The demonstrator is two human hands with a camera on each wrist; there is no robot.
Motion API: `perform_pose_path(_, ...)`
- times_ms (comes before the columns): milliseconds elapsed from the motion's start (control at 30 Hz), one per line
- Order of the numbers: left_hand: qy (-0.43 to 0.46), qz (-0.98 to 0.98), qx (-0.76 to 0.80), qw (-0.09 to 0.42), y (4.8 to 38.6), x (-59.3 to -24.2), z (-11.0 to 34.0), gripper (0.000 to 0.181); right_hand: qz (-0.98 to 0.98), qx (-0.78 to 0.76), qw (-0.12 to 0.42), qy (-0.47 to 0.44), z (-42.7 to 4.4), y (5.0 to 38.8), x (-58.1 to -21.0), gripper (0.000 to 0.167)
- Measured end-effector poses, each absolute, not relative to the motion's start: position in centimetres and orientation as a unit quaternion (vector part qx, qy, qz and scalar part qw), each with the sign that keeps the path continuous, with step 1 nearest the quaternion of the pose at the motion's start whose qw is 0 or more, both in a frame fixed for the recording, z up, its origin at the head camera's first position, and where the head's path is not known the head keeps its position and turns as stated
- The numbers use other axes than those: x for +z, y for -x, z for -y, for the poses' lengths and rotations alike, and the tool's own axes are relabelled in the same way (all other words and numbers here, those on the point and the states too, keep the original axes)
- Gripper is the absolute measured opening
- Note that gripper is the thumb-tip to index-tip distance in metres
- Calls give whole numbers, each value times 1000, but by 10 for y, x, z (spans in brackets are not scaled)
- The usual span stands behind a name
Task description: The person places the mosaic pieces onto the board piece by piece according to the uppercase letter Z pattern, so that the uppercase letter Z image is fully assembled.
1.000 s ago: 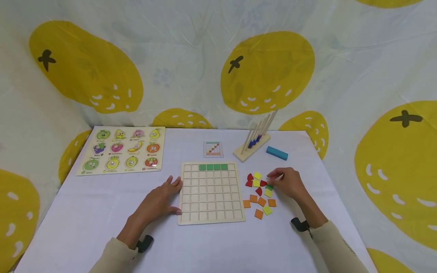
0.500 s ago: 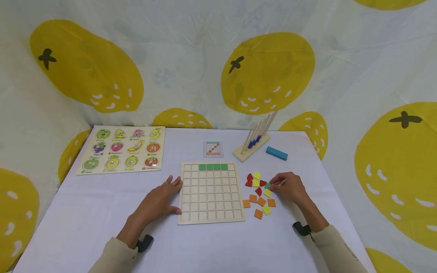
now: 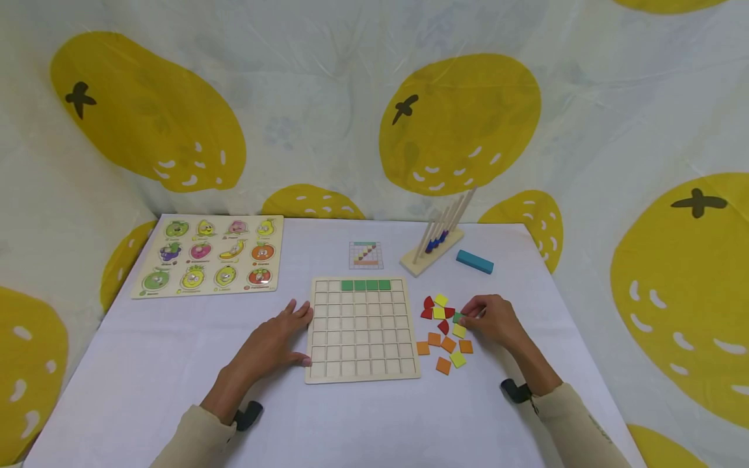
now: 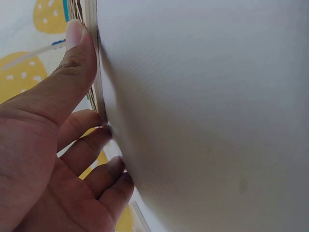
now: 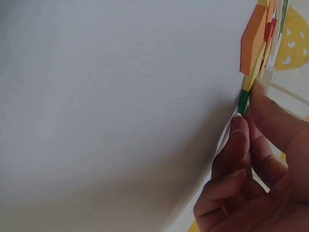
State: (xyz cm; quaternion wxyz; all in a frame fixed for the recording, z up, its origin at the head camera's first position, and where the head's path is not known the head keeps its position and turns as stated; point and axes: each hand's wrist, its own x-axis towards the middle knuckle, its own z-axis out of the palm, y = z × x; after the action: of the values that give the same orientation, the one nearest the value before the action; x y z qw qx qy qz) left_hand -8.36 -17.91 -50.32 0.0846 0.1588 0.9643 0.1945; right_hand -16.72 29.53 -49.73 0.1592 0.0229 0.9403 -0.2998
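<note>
My left hand (image 3: 274, 346) rests on the table with fingers spread, its thumb and fingertips touching the left edge of a square wooden grid board (image 3: 363, 383). Several green square tiles (image 3: 366, 285) fill cells of the board's top row. To the board's right, my right hand (image 3: 493, 320) pinches a loose green tile (image 5: 244, 102) between thumb and fingers, low at the tabletop. That tile lies beside a yellow tile (image 3: 459, 331). Around it are more yellow tiles, several orange tiles (image 3: 448, 345) and several red quarter-round pieces (image 3: 443, 327); the hand partly covers the green tile.
Behind the board lies a small pattern card (image 3: 365, 256). A wooden peg stand (image 3: 421, 257) with blue beads and a teal block (image 3: 474, 261) are at the back right. A fruit puzzle board (image 3: 210, 257) lies at the back left.
My right hand has come slightly down and toward me at the loose green tile, and that tile shows a little more to the left. The left hand and grid board have stayed put.
</note>
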Motion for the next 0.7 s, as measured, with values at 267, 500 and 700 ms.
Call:
perform_pose_path(267,-158,-964,196,87,84,-502,178,111,-938,-308,157,-5,-297,172,-489,15)
perform_pose_path(500,-155,-964,197,90,84,-503,179,111,-938,-328,111,22,-288,178,-470,14)
perform_pose_path(700,-154,-963,202,90,83,-503,178,111,-933,-347,97,27,-259,185,-461,13)
